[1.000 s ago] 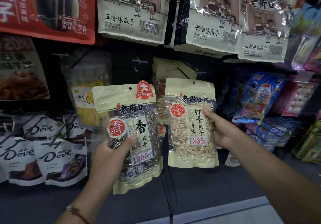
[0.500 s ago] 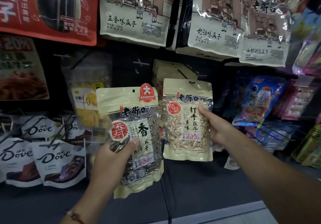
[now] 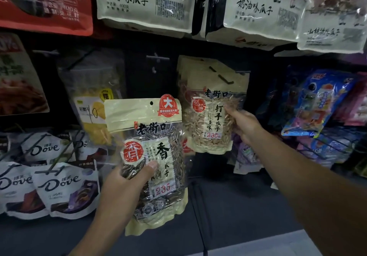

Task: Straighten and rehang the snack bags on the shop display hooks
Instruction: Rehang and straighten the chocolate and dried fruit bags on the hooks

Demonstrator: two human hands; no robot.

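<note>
My left hand (image 3: pixel 127 184) grips a bag of black sunflower seeds (image 3: pixel 153 146) with a cream header and a red round label, held upright in front of the display. My right hand (image 3: pixel 243 125) grips a bag of pale seeds (image 3: pixel 208 120) by its right edge, pushed up against the rack. The top of that bag sits at a black display hook (image 3: pixel 222 77), whose rod crosses the cream header. An empty white hook (image 3: pixel 156 58) sticks out of the dark back panel just left of it.
Large cream seed bags (image 3: pixel 147 3) hang in the row above, with a red bag (image 3: pixel 45 3) at the upper left. Dove chocolate pouches (image 3: pixel 65 188) hang at lower left, a dried mango bag (image 3: pixel 93 112) behind my left hand, blue snack packs (image 3: pixel 317 105) on wire hooks at right.
My right hand has carried the pale seed bag up and away from me onto the black hook. My left hand with the black seed bag has barely moved.
</note>
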